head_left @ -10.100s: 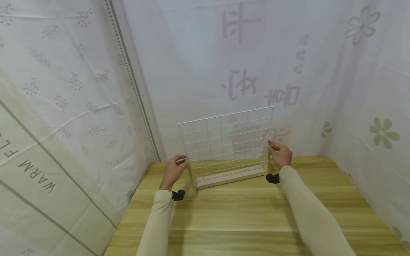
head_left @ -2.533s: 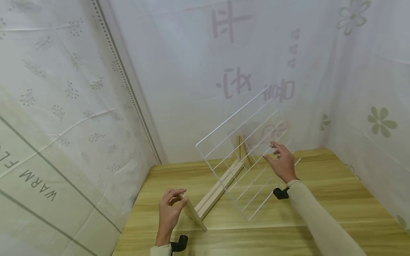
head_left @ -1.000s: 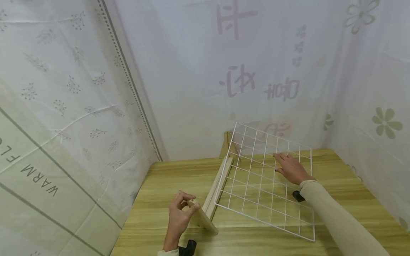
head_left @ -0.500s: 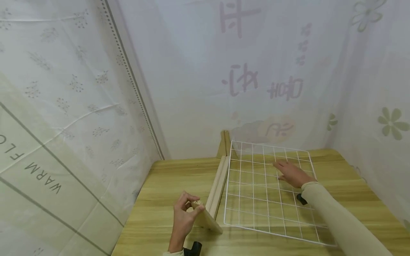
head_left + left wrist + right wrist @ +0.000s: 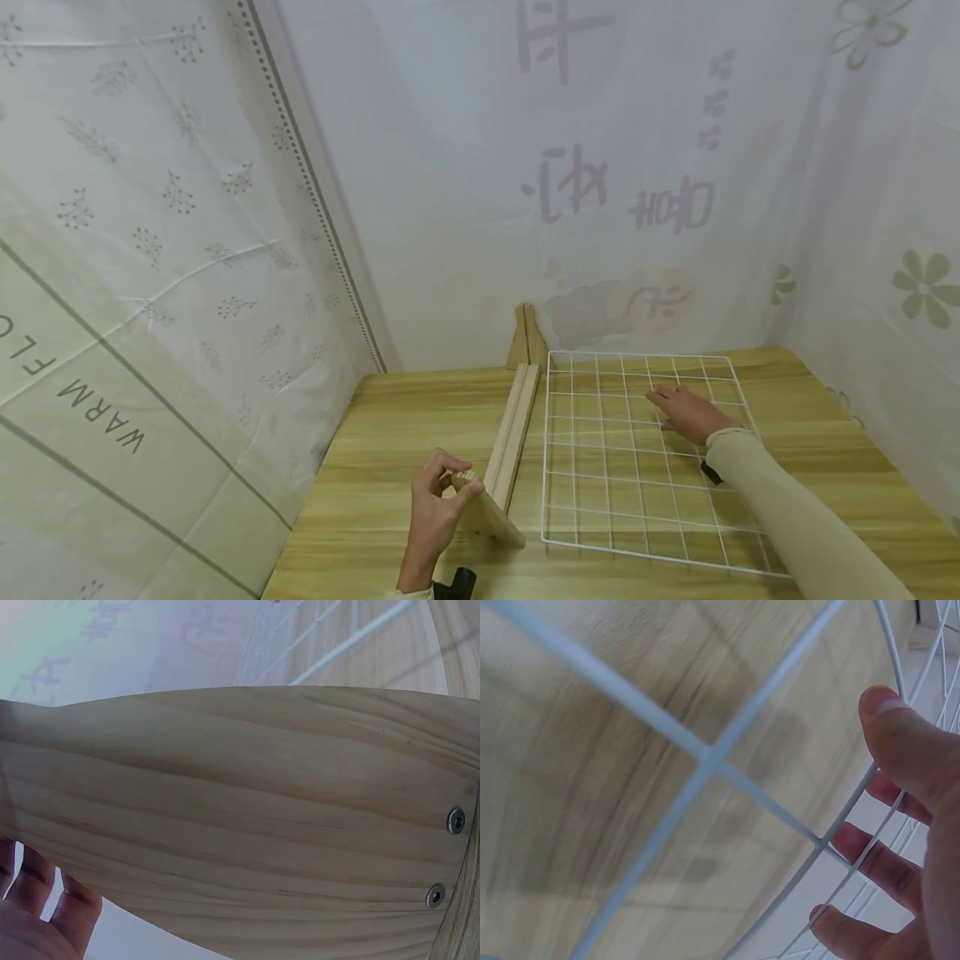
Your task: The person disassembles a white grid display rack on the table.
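Observation:
In the head view, a wooden stand with a grooved bar (image 5: 513, 442) runs front to back on the table. A tapered upright (image 5: 527, 337) rises at its far end. My left hand (image 5: 435, 504) pinches the top of the near wooden upright (image 5: 491, 512). The left wrist view shows this upright's broad face (image 5: 247, 795) with two bolts near its lower end. Right of the stand, a white wire grid panel (image 5: 637, 458) lies nearly flat, close over the table. My right hand (image 5: 690, 412) holds it by its wires, thumb (image 5: 907, 742) and fingers on opposite sides of them.
The wood-grain table (image 5: 390, 450) has its far edge at a hanging printed curtain (image 5: 442, 208). More patterned curtain stands on the left (image 5: 165, 292) and right (image 5: 885, 208). Black camera mounts sit at both wrists.
The grid panel, first upright in the stand, has come out and tilted down to the right toward the table. The stand has turned from crosswise to front-to-back, its near end in my left hand.

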### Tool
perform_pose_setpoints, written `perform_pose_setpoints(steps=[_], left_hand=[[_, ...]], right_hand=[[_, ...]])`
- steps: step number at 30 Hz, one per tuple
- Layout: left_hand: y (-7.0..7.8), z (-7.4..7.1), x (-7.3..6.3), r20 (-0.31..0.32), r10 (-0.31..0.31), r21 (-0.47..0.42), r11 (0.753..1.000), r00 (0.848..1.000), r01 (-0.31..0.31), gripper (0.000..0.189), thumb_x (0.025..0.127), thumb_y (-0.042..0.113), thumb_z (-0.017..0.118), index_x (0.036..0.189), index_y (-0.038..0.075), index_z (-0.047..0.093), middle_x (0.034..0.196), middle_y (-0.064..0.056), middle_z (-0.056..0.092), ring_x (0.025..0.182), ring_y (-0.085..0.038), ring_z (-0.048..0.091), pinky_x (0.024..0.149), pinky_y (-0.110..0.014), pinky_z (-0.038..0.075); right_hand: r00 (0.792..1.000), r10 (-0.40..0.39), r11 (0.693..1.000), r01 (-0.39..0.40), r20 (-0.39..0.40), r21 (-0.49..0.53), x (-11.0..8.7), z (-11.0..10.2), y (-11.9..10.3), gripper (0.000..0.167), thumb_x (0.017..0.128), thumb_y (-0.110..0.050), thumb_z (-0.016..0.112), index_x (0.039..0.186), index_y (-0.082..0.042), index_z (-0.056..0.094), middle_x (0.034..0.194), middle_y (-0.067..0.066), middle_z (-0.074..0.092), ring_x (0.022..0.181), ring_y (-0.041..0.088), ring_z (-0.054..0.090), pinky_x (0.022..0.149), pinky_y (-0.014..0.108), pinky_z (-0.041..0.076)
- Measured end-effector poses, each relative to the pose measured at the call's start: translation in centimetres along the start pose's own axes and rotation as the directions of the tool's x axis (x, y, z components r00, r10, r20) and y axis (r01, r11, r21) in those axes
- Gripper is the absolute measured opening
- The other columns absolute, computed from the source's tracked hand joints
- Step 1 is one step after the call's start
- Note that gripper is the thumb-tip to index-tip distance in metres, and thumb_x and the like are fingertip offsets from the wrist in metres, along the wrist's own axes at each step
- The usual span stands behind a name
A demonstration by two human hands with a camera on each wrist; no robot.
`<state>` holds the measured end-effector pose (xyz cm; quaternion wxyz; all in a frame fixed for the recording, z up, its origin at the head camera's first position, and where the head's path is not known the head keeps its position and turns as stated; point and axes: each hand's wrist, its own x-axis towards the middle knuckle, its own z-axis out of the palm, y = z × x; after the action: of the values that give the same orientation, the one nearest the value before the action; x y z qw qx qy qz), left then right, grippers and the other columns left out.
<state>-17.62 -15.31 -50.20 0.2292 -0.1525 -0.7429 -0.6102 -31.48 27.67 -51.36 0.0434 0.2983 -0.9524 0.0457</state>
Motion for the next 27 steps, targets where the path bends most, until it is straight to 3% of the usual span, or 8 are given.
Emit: perform_pose_setpoints(steps=[7, 12, 15, 19, 22, 27], left_hand=[[0.1, 0.1, 0.0, 0.041, -0.013, -0.022, 1.0, 0.999, 0.014, 0.023, 0.077, -0.008, 0.079, 0.092, 0.002, 0.065, 0.087, -0.013, 0.057, 0.088, -0.002, 0.059, 0.079, -0.021, 0.055], [-0.1, 0.2, -0.1, 0.039, 0.034, -0.05, 0.998, 0.999, -0.032, 0.024, 0.077, -0.01, 0.079, 0.093, -0.002, 0.064, 0.086, -0.007, 0.056, 0.086, -0.006, 0.057, 0.078, -0.019, 0.053], [-0.2, 0.3, -0.1, 0.05, 0.06, -0.084, 0.995, 0.997, -0.056, 0.024, 0.077, -0.013, 0.077, 0.094, -0.002, 0.063, 0.088, -0.003, 0.056, 0.085, -0.009, 0.056, 0.079, -0.018, 0.052], [-0.2, 0.3, 0.0, 0.059, 0.059, -0.116, 0.992, 0.997, -0.052, 0.024, 0.076, -0.015, 0.076, 0.094, -0.008, 0.061, 0.088, -0.004, 0.055, 0.087, -0.007, 0.056, 0.081, -0.017, 0.052], [-0.2, 0.3, 0.0, 0.06, 0.039, -0.117, 0.993, 0.997, -0.031, 0.024, 0.077, -0.013, 0.077, 0.094, -0.01, 0.06, 0.088, -0.007, 0.056, 0.089, -0.004, 0.056, 0.082, -0.016, 0.052], [0.0, 0.3, -0.2, 0.057, -0.009, -0.127, 0.992, 0.998, 0.016, 0.023, 0.078, -0.011, 0.077, 0.094, -0.009, 0.06, 0.09, -0.01, 0.055, 0.092, -0.002, 0.056, 0.083, -0.017, 0.052]], right_hand=[[0.989, 0.094, 0.996, -0.095, 0.117, 0.0, -0.2, 0.6, 0.2, 0.063, 0.082, -0.014, 0.08, 0.136, 0.005, 0.055, 0.133, 0.029, 0.059, 0.118, 0.051, 0.057, 0.1, 0.06, 0.05], [0.976, 0.142, 0.986, -0.153, 0.163, 0.059, -0.3, 0.8, 0.0, 0.061, 0.084, -0.01, 0.079, 0.138, 0.004, 0.054, 0.137, 0.029, 0.056, 0.122, 0.055, 0.053, 0.101, 0.063, 0.047], [0.976, 0.147, 0.984, -0.161, 0.163, 0.076, -0.4, 0.9, 0.3, 0.059, 0.084, -0.008, 0.078, 0.137, 0.004, 0.054, 0.137, 0.029, 0.056, 0.122, 0.055, 0.053, 0.1, 0.064, 0.047], [0.987, 0.102, 0.994, -0.107, 0.127, 0.036, -0.1, 1.2, 0.9, 0.059, 0.081, -0.012, 0.081, 0.132, 0.004, 0.056, 0.13, 0.028, 0.06, 0.114, 0.051, 0.058, 0.095, 0.06, 0.052], [0.99, 0.086, 0.996, -0.088, 0.112, 0.017, 0.3, 1.6, 1.2, 0.058, 0.079, -0.013, 0.083, 0.13, 0.003, 0.058, 0.127, 0.026, 0.062, 0.11, 0.049, 0.061, 0.092, 0.057, 0.054], [0.978, 0.121, 0.991, -0.129, 0.167, 0.04, 0.8, 2.4, 1.1, 0.057, 0.079, -0.01, 0.083, 0.13, 0.002, 0.059, 0.128, 0.027, 0.062, 0.109, 0.046, 0.063, 0.091, 0.056, 0.055]])
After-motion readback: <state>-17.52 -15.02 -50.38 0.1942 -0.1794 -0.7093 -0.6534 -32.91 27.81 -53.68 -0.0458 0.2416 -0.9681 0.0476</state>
